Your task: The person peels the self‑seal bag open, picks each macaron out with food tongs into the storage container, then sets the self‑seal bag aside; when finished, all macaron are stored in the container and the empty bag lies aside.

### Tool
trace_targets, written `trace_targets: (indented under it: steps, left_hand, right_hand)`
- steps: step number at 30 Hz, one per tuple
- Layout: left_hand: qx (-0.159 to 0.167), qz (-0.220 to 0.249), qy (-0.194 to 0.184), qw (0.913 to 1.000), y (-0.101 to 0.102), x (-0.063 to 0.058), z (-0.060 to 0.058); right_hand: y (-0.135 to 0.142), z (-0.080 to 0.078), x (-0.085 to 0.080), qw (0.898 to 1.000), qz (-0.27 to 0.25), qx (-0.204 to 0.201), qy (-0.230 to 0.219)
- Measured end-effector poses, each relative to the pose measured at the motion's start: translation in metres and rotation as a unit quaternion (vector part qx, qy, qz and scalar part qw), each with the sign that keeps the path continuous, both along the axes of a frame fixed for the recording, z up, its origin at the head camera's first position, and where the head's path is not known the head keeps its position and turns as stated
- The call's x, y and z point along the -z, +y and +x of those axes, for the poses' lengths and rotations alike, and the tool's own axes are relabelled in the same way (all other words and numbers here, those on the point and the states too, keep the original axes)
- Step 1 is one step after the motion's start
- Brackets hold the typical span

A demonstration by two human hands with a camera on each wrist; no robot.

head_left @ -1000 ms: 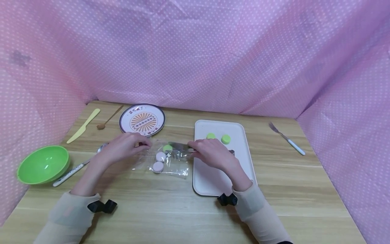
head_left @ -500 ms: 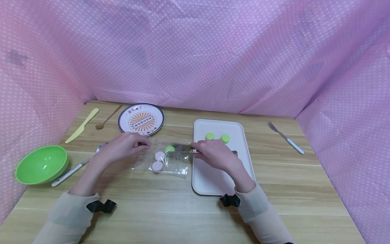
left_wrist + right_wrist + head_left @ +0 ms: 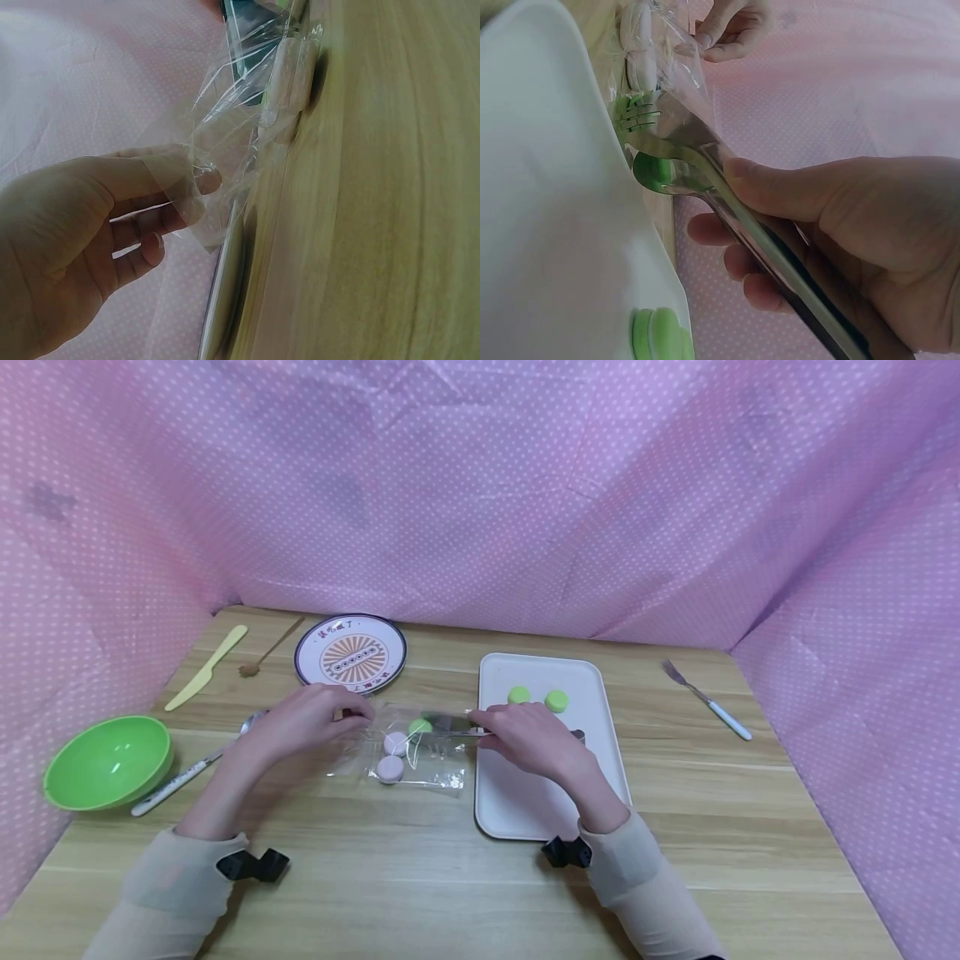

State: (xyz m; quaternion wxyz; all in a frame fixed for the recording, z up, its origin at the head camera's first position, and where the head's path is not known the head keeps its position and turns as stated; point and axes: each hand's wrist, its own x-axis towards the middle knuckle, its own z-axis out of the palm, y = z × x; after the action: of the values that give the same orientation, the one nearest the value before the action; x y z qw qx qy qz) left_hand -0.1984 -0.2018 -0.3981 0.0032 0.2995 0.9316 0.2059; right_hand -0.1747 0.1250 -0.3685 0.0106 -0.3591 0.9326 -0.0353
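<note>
My left hand (image 3: 318,718) pinches the mouth of a clear plastic bag (image 3: 435,772) between thumb and fingers. Inside it lie two pale lilac macarons (image 3: 390,768) and a green macaron (image 3: 420,727). My right hand (image 3: 528,739) grips metal serving tongs (image 3: 757,240), one end shaped as a fork and the other as a spoon. Their tips overlap the bag next to the green macaron in the head view. Two more green macarons (image 3: 557,701) sit on the white tray (image 3: 517,814), under and beyond the right hand.
A patterned plate (image 3: 351,656) lies behind the left hand. To the left are a green bowl (image 3: 108,764), a spoon with a patterned handle (image 3: 172,787), a yellow knife (image 3: 206,668) and a thin brown utensil (image 3: 272,647). A fork (image 3: 708,702) lies at the right.
The right hand and tongs have shifted slightly right, and the green macaron in the bag has moved a little the same way. The left hand keeps its pinch on the bag.
</note>
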Motion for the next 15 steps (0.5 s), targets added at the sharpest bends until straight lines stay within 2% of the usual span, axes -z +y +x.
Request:
trace_targets:
  steps: [7, 15]
  left_hand:
    - [0.001, 0.000, 0.000, 1.0000, 0.001, 0.000, 0.000]
    - [-0.003, -0.002, -0.006, 1.0000, -0.001, 0.002, -0.001]
  right_hand:
    - [0.016, 0.003, -0.007, 1.000, -0.019, 0.009, -0.017]
    - [0.070, 0.004, -0.014, 0.997, -0.057, 0.047, -0.037]
